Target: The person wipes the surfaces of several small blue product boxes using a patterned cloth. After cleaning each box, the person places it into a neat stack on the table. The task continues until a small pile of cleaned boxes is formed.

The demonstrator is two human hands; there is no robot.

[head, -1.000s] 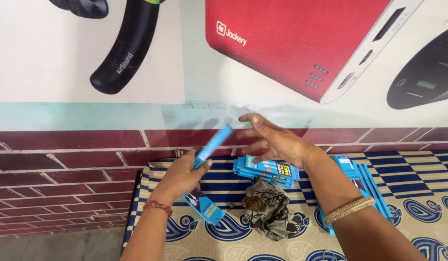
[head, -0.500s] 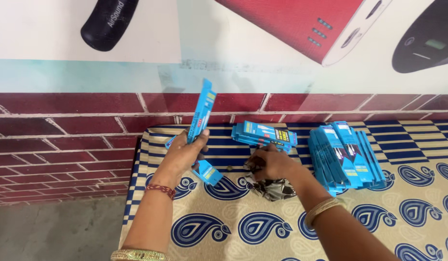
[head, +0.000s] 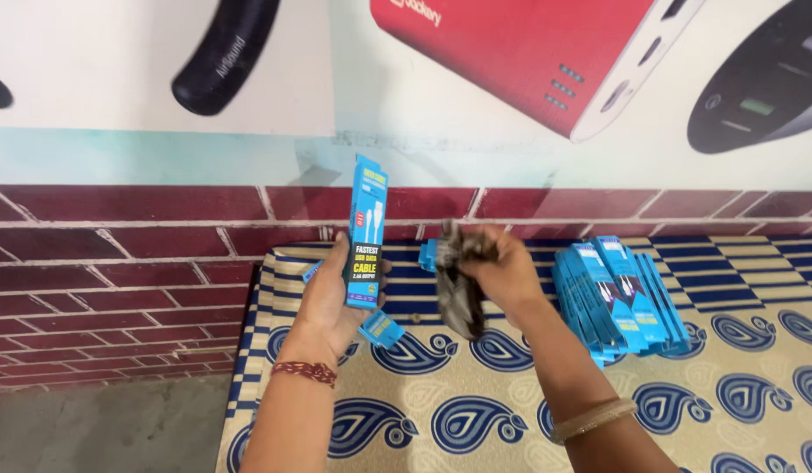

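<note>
— Holding what, the left hand [head: 336, 293]?
— Its fingers wrap a blue box [head: 367, 229], upright above the cloth-covered table [head: 476, 412].
— And the right hand [head: 500, 267]?
— Clenched on a dark rag [head: 459, 285], just right of the box. Farther right lies a stack of blue boxes [head: 618, 293].

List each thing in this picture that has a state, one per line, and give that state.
Left hand: closed on a blue box.
Blue box: upright, held above the cloth.
Right hand: gripping a dark rag.
Dark rag: crumpled, hanging down.
Stack of blue boxes: leaning in a row on the patterned cloth.
</note>
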